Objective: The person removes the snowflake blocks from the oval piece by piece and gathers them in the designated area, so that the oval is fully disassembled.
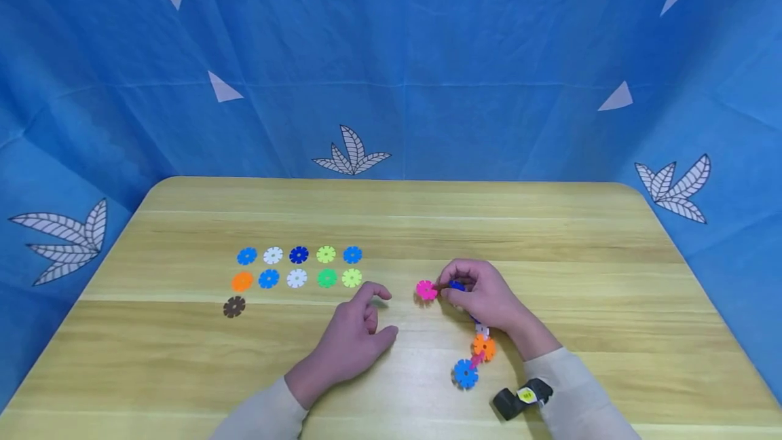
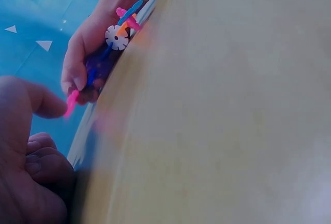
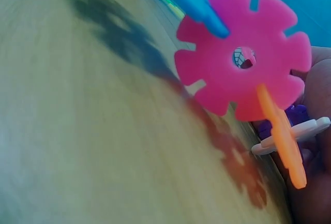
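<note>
**Chain (image 1: 483, 347) pinched in the right hand (image 1: 485, 294), nothing held in the left hand (image 1: 351, 339)**

The chain of slotted discs is judged very light, its parts thin and fairly stiff, likely plastic. The discs look smooth enough to slip a little under a loose pinch. Breakage seems unlikely, but the slotted joints could be twisted loose if the trailing part were tugged. Hold is best taken by the rim or flat faces of a single disc, close to the joint being worked, with the slots left uncovered.

The chain is grasped near one end by the right thumb and fingers, closed about the dark blue disc (image 1: 456, 286); the exact contact is partly hidden. The pink disc (image 1: 426, 290) is held out just left of those fingertips. From beneath the right fingers, the rest is trailed toward the body: the white disc (image 1: 482, 330), the orange disc (image 1: 485, 347), another pink piece, then the light blue disc (image 1: 466, 375).

The left index finger and thumb are parted, the other fingers folded in; the pink disc is faced across a small gap. Beyond and left of the left fingers, loose discs (image 1: 297, 279) are laid on the counter (image 1: 580, 236).
</note>
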`<state>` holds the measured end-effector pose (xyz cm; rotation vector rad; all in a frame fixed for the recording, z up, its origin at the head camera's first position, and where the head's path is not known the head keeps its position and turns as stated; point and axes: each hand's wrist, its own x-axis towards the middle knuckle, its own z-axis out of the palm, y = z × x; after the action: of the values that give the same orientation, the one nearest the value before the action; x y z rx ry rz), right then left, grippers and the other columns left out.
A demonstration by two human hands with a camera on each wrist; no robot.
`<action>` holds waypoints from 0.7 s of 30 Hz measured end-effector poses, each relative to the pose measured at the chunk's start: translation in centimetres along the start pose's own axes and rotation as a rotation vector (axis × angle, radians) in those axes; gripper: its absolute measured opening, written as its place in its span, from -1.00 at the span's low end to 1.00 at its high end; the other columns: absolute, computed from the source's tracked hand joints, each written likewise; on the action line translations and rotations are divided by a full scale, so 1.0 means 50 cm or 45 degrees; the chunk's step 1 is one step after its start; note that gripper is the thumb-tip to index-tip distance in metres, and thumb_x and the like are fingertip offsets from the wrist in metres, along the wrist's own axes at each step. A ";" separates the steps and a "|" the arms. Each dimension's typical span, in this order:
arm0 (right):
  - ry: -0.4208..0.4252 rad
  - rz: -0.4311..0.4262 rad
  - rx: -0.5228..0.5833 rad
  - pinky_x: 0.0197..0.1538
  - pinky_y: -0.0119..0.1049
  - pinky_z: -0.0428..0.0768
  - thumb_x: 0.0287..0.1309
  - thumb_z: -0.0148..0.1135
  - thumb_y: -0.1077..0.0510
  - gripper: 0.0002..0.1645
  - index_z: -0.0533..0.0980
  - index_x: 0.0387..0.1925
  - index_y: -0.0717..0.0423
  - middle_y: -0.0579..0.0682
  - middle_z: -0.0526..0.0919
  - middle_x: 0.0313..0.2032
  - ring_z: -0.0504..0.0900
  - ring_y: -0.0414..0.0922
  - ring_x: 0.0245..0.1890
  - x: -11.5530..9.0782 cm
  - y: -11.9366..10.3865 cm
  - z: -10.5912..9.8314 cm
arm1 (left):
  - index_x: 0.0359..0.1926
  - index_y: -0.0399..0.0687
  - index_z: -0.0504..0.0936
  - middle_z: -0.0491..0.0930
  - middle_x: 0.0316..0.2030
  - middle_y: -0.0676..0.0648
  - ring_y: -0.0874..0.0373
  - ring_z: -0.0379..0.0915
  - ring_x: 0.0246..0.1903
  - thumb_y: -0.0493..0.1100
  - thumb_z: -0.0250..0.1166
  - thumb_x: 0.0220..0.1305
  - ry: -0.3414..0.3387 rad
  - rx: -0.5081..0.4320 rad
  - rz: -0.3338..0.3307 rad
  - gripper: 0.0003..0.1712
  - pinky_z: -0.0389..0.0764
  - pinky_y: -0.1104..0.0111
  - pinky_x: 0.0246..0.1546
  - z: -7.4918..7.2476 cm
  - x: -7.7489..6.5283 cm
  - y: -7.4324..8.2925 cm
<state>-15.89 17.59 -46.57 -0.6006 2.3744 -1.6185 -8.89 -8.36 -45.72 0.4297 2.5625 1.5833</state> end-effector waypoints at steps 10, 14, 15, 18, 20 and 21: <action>-0.017 0.008 0.009 -0.17 -0.24 0.56 0.09 0.28 0.43 -0.79 0.62 -0.34 0.06 -0.07 0.72 -0.26 0.63 -0.04 -0.26 0.001 0.002 -0.001 | 0.13 -0.16 0.44 0.22 -0.69 0.15 0.33 0.09 -0.70 -0.27 0.37 0.19 -0.051 0.018 -0.004 -0.51 0.29 0.42 -0.59 0.027 0.036 0.011; -0.025 0.017 0.019 -0.17 -0.22 0.56 0.09 0.30 0.43 -0.79 0.62 -0.34 0.06 -0.08 0.72 -0.27 0.63 -0.03 -0.26 0.002 0.002 0.000 | 0.12 -0.18 0.47 0.22 -0.71 0.13 0.33 0.07 -0.72 -0.26 0.39 0.22 -0.055 0.075 0.013 -0.54 0.20 0.44 -0.66 0.043 0.056 0.017; -0.027 0.016 0.019 -0.16 -0.22 0.56 0.09 0.30 0.42 -0.79 0.62 -0.33 0.05 -0.08 0.72 -0.27 0.63 -0.03 -0.26 0.003 0.002 -0.001 | 0.11 -0.17 0.48 0.21 -0.72 0.13 0.33 0.06 -0.73 -0.25 0.39 0.22 -0.054 0.082 0.014 -0.55 0.17 0.45 -0.67 0.047 0.061 0.019; -0.035 0.008 0.029 -0.17 -0.22 0.57 0.11 0.31 0.41 -0.80 0.63 -0.33 0.05 -0.07 0.72 -0.28 0.63 -0.02 -0.27 0.003 0.002 -0.002 | 0.07 -0.14 0.52 0.21 -0.74 0.12 0.32 0.04 -0.76 -0.21 0.41 0.23 -0.061 0.074 0.004 -0.59 0.11 0.45 -0.71 0.054 0.073 0.024; -0.039 0.001 0.032 -0.19 -0.23 0.57 0.12 0.31 0.41 -0.80 0.63 -0.33 0.06 -0.06 0.72 -0.28 0.63 -0.02 -0.28 0.003 0.002 -0.003 | 0.05 -0.12 0.54 0.20 -0.75 0.12 0.32 0.04 -0.77 -0.18 0.41 0.24 -0.070 0.065 -0.009 -0.61 0.10 0.46 -0.72 0.059 0.081 0.025; -0.041 -0.003 0.033 -0.20 -0.23 0.57 0.12 0.31 0.41 -0.81 0.63 -0.33 0.06 -0.05 0.72 -0.28 0.62 -0.02 -0.29 0.003 0.002 -0.004 | 0.04 -0.11 0.55 0.20 -0.75 0.11 0.31 0.03 -0.77 -0.16 0.41 0.24 -0.073 0.056 -0.015 -0.62 0.09 0.45 -0.73 0.060 0.084 0.026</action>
<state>-16.11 17.72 -46.61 -0.6201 2.3276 -1.6254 -11.95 -4.01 -45.67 0.4563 2.5571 1.4908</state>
